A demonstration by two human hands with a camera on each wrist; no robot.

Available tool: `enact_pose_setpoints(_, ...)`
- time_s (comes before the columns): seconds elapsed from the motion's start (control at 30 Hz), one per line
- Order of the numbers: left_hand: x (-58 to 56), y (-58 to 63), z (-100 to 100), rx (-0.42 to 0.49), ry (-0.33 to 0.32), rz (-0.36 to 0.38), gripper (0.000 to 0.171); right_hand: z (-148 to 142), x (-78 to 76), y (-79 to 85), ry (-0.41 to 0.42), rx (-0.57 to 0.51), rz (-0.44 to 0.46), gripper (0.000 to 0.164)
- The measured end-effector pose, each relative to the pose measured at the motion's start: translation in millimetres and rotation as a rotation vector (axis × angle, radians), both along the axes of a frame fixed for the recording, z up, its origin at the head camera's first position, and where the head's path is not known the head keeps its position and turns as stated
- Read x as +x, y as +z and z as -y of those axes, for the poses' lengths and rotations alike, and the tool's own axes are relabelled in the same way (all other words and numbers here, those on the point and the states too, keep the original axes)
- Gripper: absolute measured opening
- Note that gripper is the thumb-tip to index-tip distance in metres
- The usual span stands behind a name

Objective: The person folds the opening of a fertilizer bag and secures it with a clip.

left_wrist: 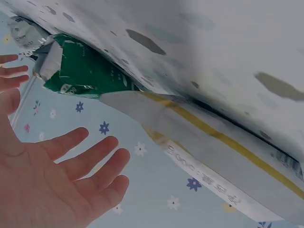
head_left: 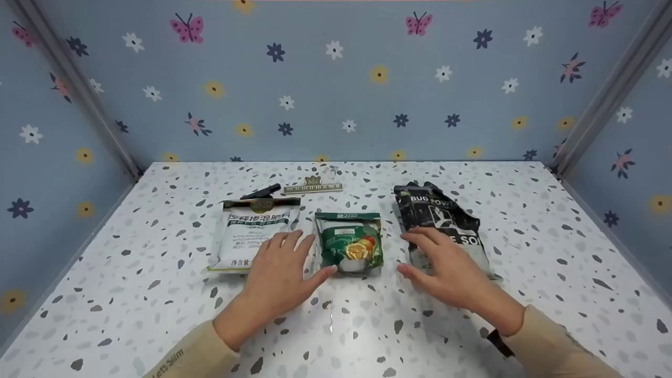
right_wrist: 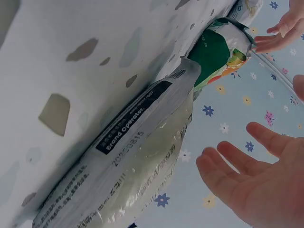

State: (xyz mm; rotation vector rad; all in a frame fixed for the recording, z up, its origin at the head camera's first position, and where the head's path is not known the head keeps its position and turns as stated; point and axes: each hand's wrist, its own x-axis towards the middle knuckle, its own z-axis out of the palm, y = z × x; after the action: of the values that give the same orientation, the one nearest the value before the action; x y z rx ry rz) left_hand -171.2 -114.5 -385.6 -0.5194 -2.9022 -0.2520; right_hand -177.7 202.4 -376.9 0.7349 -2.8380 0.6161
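Three packets stand in a row on the speckled table. The left one is a white fertilizer bag (head_left: 236,241) with a black top edge, in the middle a smaller green packet (head_left: 336,244) shows fruit, and at right lies a black and grey soil bag (head_left: 457,215). My left hand (head_left: 278,273), fingers spread, is over the white bag's right side, its thumb towards the green packet. My right hand (head_left: 451,268) reaches across the lower part of the soil bag. Both wrist views show the palms (left_wrist: 52,180) holding nothing, with a gap between the fingers and the bags.
Behind the white bag lies a black object (head_left: 263,191), partly hidden. Beside it is a gold clip (head_left: 313,187) with a piano-key pattern. Patterned blue panels (head_left: 336,79) enclose the table (head_left: 357,325) at the back and both sides.
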Motion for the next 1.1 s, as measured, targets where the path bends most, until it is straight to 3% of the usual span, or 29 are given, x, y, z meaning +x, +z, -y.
enact_pose_setpoints(0.3,-10.3,11.3,30,0.016,0.067,-0.027,0.074,17,-6.3,6.2,0.044,-0.081,0.06,0.059)
enact_pose_setpoints(0.57,-21.9,32.1,68,0.055,0.138,0.023,0.075,43,-17.4,11.3,0.106,-0.14,0.136,0.055)
enact_pose_setpoints(0.8,-33.6,36.7,95,0.1,0.21,0.139,0.084,68,-27.5,16.2,0.111,-0.248,0.246,0.062)
enact_pose_setpoints(1.1,-53.0,34.6,132,0.193,0.262,0.33,0.091,109,-40.3,22.7,0.142,-0.279,0.315,0.058)
